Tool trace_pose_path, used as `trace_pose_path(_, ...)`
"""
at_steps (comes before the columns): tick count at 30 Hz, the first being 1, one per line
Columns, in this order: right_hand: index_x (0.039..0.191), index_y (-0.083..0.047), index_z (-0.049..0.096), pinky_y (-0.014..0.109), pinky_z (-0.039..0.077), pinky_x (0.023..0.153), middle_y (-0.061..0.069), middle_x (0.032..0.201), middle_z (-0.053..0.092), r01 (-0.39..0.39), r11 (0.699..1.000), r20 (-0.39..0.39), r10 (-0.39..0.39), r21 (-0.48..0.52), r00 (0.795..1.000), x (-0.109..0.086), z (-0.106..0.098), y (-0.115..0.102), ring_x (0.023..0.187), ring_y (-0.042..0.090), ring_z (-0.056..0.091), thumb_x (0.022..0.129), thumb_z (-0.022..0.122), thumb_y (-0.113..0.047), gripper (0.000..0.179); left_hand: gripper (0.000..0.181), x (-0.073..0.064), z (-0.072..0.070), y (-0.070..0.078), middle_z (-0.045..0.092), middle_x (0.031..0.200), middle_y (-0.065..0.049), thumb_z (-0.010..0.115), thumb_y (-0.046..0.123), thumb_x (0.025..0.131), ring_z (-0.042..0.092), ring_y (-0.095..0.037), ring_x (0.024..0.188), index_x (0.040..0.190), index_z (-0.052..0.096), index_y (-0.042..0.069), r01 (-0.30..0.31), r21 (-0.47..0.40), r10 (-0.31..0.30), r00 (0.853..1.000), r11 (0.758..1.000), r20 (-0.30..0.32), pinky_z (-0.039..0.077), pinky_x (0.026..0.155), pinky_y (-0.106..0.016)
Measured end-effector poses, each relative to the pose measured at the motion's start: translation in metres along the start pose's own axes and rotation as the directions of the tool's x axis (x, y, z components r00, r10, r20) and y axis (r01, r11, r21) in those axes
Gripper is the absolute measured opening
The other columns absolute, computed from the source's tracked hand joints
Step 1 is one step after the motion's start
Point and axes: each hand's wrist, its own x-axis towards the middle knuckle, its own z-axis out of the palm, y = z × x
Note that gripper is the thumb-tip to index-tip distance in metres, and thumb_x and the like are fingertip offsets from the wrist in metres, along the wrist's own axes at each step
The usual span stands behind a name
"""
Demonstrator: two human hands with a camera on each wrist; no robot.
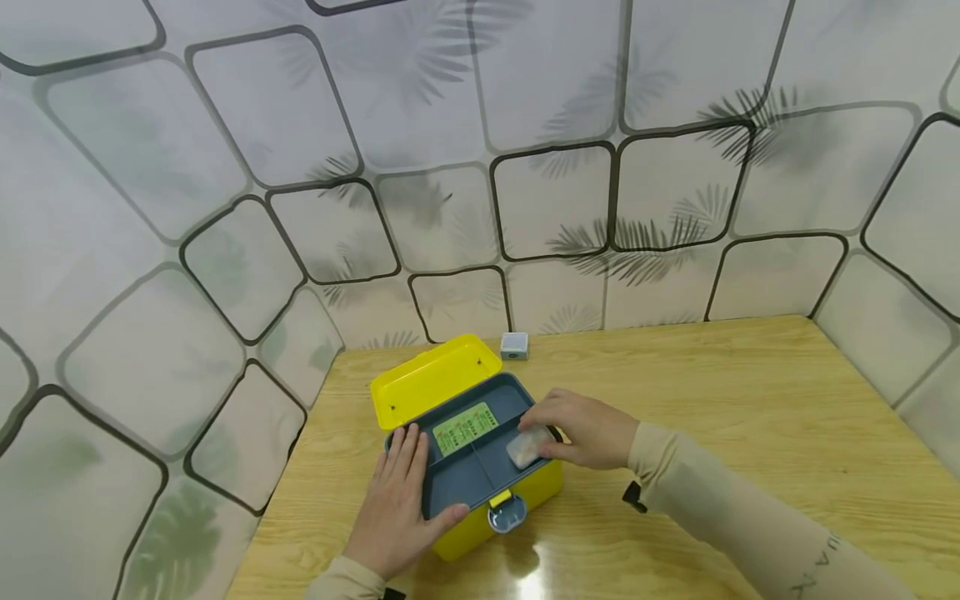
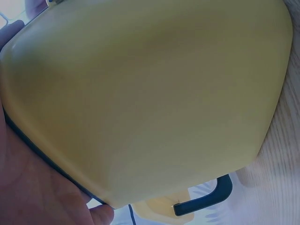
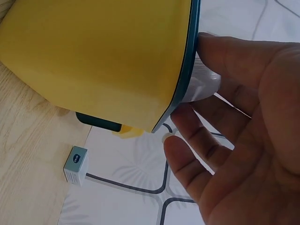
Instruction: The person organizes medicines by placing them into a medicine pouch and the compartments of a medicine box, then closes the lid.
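A yellow storage box [image 1: 542, 490] stands on the table with a dark blue tray [image 1: 459, 490] in its top. Its yellow lid [image 1: 435, 379] is swung back, and a blue clasp [image 1: 507, 514] hangs at the front. Over the tray's left rim lies my left hand [image 1: 397, 512], fingers straight, thumb stretched toward the front edge. At the front right compartment my right hand [image 1: 585, 427] pinches a small translucent white plastic pack [image 1: 527, 447] between thumb and fingers. The right wrist view shows this pack [image 3: 205, 83] sticking up above the dark rim.
A green printed label [image 1: 465, 429] lies in the tray's rear compartment. Behind the lid, a small pale blue-and-white carton [image 1: 514, 345] stands near the patterned wall [image 1: 555, 208]. Wooden table surface [image 1: 720, 400] extends to the right. A dark handle [image 2: 206, 199] shows behind the box.
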Motion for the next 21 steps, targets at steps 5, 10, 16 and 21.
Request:
trace_pose_path(5,0.117,-0.014,0.067,0.034,0.048,0.093,-0.002,0.123,0.062,-0.022,1.000,0.032,0.022,-0.003,0.999,0.001,0.000,-0.001,0.111,0.015,0.053,0.090,0.069,-0.021,0.028,0.105,0.000,0.000,0.000,0.017,0.158,-0.014,0.046,0.079,0.080,0.010,-0.029,0.146,0.150,0.026,0.003,0.011,0.000,-0.011,1.000,1.000,0.009,0.017,0.115,-0.052)
trace_pose_path(10,0.117,-0.016,0.067,0.033,0.047,0.094,-0.004,0.124,0.061,-0.051,0.999,0.038,0.050,0.007,0.998,0.001,0.001,-0.001,0.112,0.013,0.051,0.091,0.068,-0.022,0.027,0.106,0.000,0.000,0.000,0.016,0.158,-0.014,0.046,0.079,0.080,0.010,-0.029,0.146,0.150,0.026,0.002,0.015,-0.003,-0.015,1.000,1.000,0.006,0.017,0.115,-0.052)
trace_pose_path(16,0.122,-0.013,0.064,0.034,0.049,0.090,-0.002,0.122,0.061,-0.052,0.998,0.004,0.052,0.041,0.999,0.000,0.000,0.003,0.109,0.014,0.054,0.091,0.068,-0.021,0.033,0.105,-0.001,0.000,0.000,0.017,0.158,-0.014,0.048,0.078,0.080,0.010,-0.029,0.146,0.150,0.026,0.002,0.017,-0.012,-0.017,1.000,1.000,0.001,0.018,0.115,-0.052)
trace_pose_path(21,0.128,-0.009,0.059,0.040,0.049,0.092,0.002,0.123,0.061,-0.146,0.985,-0.051,0.151,0.092,0.987,0.001,-0.004,0.024,0.110,0.019,0.057,0.093,0.065,-0.023,0.038,0.106,0.000,0.000,0.001,0.015,0.158,-0.014,0.047,0.079,0.080,0.010,-0.028,0.146,0.150,0.026,0.003,0.026,-0.007,-0.026,1.000,1.000,0.009,0.017,0.115,-0.051)
